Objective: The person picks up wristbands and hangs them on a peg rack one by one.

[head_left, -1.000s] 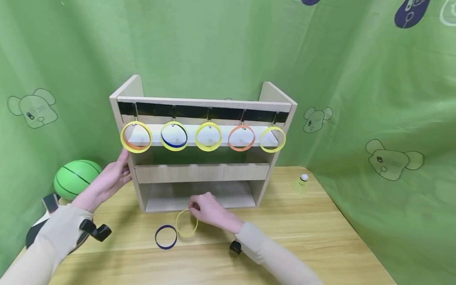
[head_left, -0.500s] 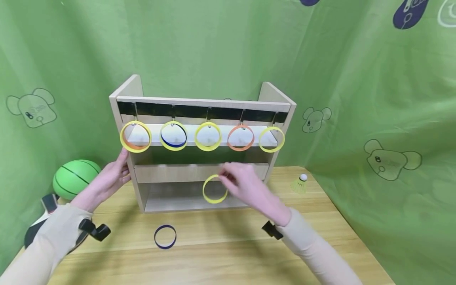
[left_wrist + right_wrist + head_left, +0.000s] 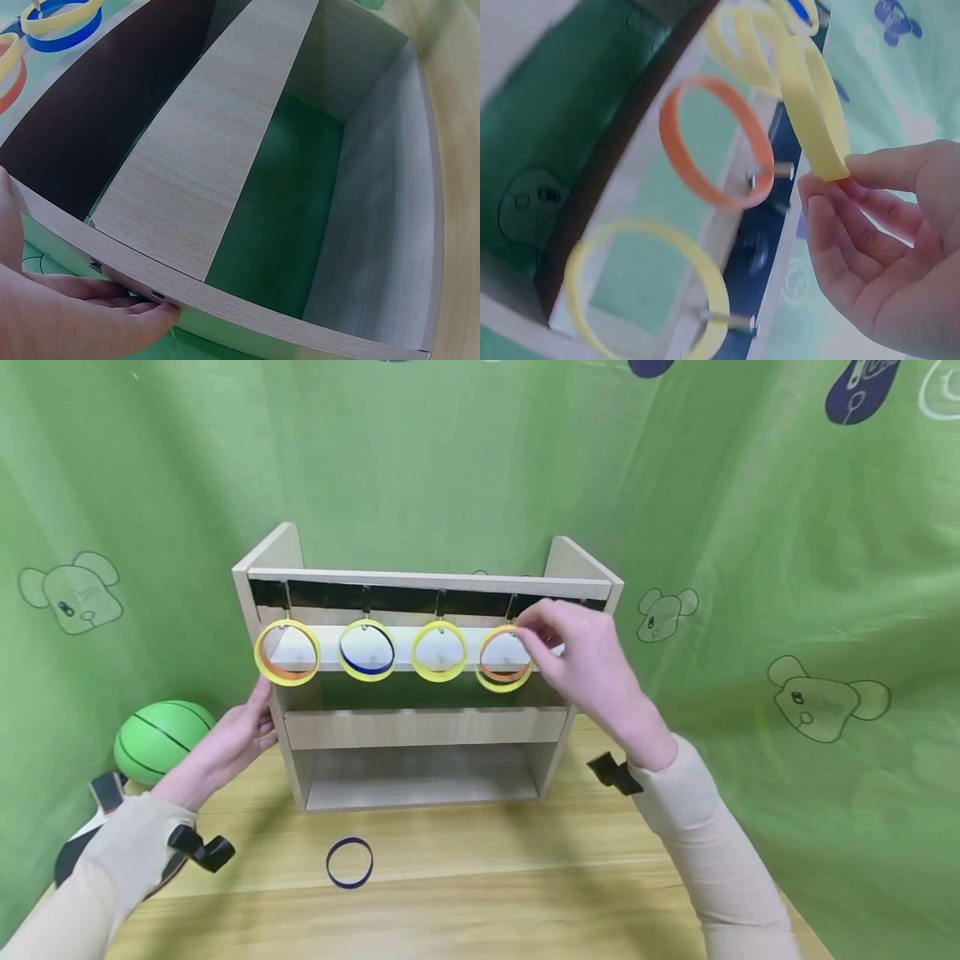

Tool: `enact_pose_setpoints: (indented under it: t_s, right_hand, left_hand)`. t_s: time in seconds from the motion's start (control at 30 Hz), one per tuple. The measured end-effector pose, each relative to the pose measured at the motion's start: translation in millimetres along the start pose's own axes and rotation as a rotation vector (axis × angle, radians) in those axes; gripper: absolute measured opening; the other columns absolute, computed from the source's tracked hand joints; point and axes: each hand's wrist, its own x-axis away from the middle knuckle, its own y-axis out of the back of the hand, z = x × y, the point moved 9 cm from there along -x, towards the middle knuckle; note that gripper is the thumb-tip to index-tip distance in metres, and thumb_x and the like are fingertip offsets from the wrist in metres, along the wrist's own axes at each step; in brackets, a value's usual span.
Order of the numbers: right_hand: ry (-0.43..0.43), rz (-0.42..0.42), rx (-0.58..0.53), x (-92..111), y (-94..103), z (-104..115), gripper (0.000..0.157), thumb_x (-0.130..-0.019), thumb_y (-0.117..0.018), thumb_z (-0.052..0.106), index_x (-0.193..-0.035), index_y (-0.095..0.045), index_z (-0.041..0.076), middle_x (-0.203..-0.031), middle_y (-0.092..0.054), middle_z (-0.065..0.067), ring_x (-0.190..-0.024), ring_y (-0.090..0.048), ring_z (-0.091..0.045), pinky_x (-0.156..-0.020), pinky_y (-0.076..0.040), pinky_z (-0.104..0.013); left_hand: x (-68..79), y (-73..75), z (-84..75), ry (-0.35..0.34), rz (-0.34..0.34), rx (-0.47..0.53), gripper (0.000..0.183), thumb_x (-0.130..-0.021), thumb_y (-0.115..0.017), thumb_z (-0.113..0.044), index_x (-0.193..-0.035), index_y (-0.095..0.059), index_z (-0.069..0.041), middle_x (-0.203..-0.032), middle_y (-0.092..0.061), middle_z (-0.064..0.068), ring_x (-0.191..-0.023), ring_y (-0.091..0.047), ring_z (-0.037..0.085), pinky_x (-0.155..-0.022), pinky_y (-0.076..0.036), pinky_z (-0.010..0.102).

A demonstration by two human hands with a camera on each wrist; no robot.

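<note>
My right hand (image 3: 592, 660) pinches a yellow wristband (image 3: 808, 112) between thumb and fingertips. In the head view this band overlaps the orange wristband (image 3: 672, 142) on the fourth hook; the right wrist view shows it in front of the hooks. Another yellow wristband (image 3: 717, 289) hangs on the fifth hook, hidden behind my right hand in the head view. Bands hang from the other hooks: yellow with orange (image 3: 287, 680), yellow with blue (image 3: 367, 677), and yellow (image 3: 439, 677). My left hand (image 3: 228, 739) holds the left side panel of the wooden shelf (image 3: 427, 728), thumb near its front edge.
A navy wristband (image 3: 350, 885) lies on the wooden table (image 3: 450, 893) before the shelf. At the left are a green ball (image 3: 161, 739) and a black-and-white object (image 3: 78, 847), partly under my sleeve. A green curtain (image 3: 420, 460) hangs behind.
My right hand has lifted the yellow wristband off the table and carried it up and right to the fourth hook. The left hand keeps its place on the shelf.
</note>
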Motion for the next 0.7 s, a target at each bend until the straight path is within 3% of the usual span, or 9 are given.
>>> enact_pose_setpoints:
  t_s: [0.27,0.47,0.7]
  right_hand:
    - [-0.079,0.078,0.034,-10.6,-4.0,-27.8,0.007,-0.093,-0.066,0.006,-0.094,-0.071,0.001,-0.085,-0.074,-0.011,-0.072,-0.068,-0.019,-0.068,-0.059,-0.031]
    - [-0.067,0.138,0.038,-11.5,-15.4,-31.8,0.007,-0.093,-0.068,0.009,-0.092,-0.071,0.003,-0.084,-0.074,-0.009,-0.072,-0.068,-0.017,-0.067,-0.06,-0.03]
    - [-0.102,0.138,0.043,-11.3,-10.1,-33.9,0.008,-0.094,-0.066,0.011,-0.093,-0.071,0.005,-0.083,-0.074,-0.007,-0.072,-0.068,-0.016,-0.068,-0.059,-0.029]
  left_hand:
    - [0.0,0.8,2.1,-0.002,-0.002,-0.001,0.094,-0.1,-0.021,-0.065,-0.154,0.01,0.005,-0.163,0.009,0.029,-0.153,0.007,0.044,-0.126,0.003,0.058]
    - [-0.3,0.7,2.6,-0.002,-0.002,-0.005,0.095,-0.1,-0.022,-0.065,-0.154,0.01,0.007,-0.162,0.01,0.03,-0.152,0.007,0.044,-0.126,0.003,0.058]
    - [-1.0,1.0,0.6,-0.004,-0.004,-0.003,0.095,-0.1,-0.022,-0.065,-0.153,0.011,0.006,-0.162,0.011,0.029,-0.152,0.008,0.044,-0.126,0.003,0.056]
